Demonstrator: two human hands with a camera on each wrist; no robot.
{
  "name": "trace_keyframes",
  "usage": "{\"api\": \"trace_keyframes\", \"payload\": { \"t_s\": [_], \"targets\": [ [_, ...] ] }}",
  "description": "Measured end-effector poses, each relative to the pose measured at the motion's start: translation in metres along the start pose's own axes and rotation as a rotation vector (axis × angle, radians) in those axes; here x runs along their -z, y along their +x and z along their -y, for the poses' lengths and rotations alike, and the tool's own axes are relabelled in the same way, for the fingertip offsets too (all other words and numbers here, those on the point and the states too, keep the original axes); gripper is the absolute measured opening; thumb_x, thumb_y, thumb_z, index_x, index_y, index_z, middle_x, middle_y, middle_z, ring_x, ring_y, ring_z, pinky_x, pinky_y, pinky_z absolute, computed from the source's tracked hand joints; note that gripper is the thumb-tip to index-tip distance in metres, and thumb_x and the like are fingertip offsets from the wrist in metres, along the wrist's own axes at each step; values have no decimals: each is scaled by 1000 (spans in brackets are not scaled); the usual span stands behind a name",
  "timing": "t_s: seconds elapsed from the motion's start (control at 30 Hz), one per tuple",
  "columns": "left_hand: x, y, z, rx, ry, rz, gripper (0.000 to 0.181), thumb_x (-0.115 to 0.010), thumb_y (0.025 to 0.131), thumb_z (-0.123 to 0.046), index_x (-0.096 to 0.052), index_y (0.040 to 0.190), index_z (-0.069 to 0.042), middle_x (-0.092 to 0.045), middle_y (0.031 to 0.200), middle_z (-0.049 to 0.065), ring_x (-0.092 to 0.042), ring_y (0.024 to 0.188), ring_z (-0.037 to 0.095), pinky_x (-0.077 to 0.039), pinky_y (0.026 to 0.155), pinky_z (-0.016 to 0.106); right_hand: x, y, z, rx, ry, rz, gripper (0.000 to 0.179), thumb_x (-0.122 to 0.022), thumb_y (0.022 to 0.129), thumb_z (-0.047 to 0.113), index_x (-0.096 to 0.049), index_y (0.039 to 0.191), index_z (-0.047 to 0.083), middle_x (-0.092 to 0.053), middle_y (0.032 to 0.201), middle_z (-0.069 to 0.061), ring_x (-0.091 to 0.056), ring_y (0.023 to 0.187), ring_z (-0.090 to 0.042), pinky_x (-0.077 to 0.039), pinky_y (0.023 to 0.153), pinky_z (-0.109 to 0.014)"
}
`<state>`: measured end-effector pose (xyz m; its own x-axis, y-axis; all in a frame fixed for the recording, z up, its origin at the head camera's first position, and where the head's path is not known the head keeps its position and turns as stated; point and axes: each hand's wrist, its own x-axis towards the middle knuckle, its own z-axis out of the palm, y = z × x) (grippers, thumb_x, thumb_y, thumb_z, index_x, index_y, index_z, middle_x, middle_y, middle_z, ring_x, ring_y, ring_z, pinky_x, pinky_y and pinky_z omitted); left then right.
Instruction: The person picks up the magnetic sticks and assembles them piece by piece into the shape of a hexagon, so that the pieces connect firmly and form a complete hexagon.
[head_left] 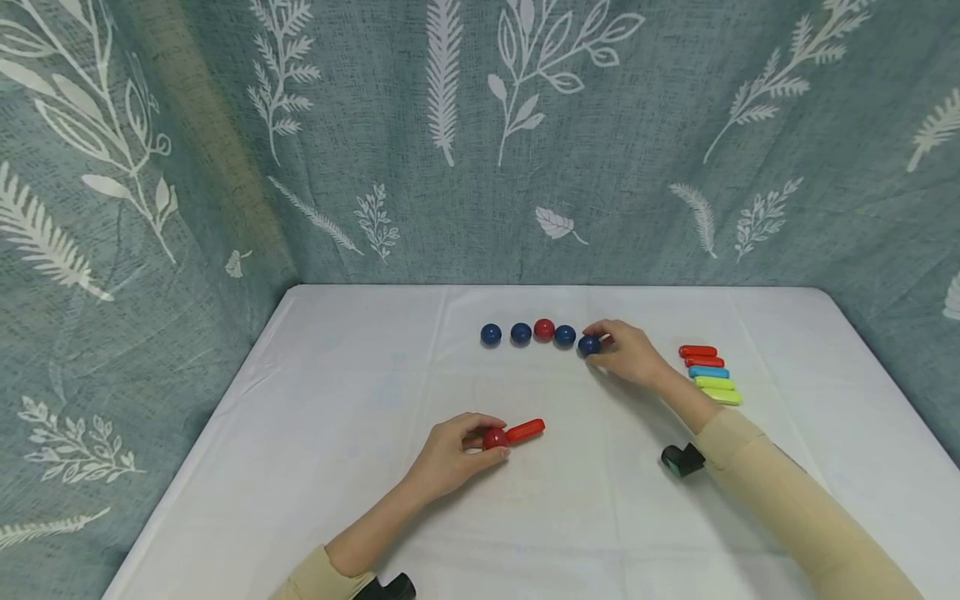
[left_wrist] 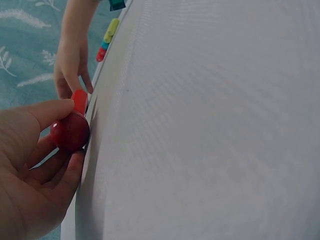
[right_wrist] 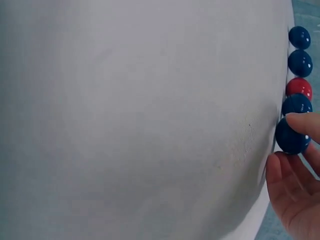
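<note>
My left hand [head_left: 447, 454] holds a red ball [head_left: 494, 439] between thumb and fingers, low at the table. A red stick with rounded ends [head_left: 526, 430] lies just beyond that ball, angled up to the right. Farther back, my right hand [head_left: 628, 353] pinches a dark blue ball [head_left: 588, 345], the rightmost of a row. To its left in the row are another blue ball [head_left: 565, 336], a red ball [head_left: 543, 330] and two more blue balls, the nearer one [head_left: 521, 334] and the end one [head_left: 491, 335]. The right wrist view shows the held blue ball [right_wrist: 291, 136] at the row's near end.
Right of my right hand lies a stack of short sticks: two red [head_left: 698, 352], one blue [head_left: 708, 372] and two yellow-green [head_left: 715, 383]. A white cloth [head_left: 322, 400] covers the table. Behind it hangs a teal curtain [head_left: 480, 208] with white leaf prints.
</note>
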<state>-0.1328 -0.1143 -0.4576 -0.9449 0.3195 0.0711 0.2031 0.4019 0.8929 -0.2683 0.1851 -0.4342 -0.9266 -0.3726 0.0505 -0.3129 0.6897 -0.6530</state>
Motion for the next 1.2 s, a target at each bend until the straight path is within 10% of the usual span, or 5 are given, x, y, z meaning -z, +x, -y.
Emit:
{"api": "trace_keyframes", "payload": {
  "t_s": [1.2],
  "targets": [
    [-1,0,-2,2,37,-14,33,-79,82,-11,-69,113,-3,-67,110,8,-66,97,20,-53,83,23,-35,-59,40,136,146,212,33,-77,84,15,-63,112,6,-64,105,-3,-61,93,-19,-54,77,-26]
  ]
}}
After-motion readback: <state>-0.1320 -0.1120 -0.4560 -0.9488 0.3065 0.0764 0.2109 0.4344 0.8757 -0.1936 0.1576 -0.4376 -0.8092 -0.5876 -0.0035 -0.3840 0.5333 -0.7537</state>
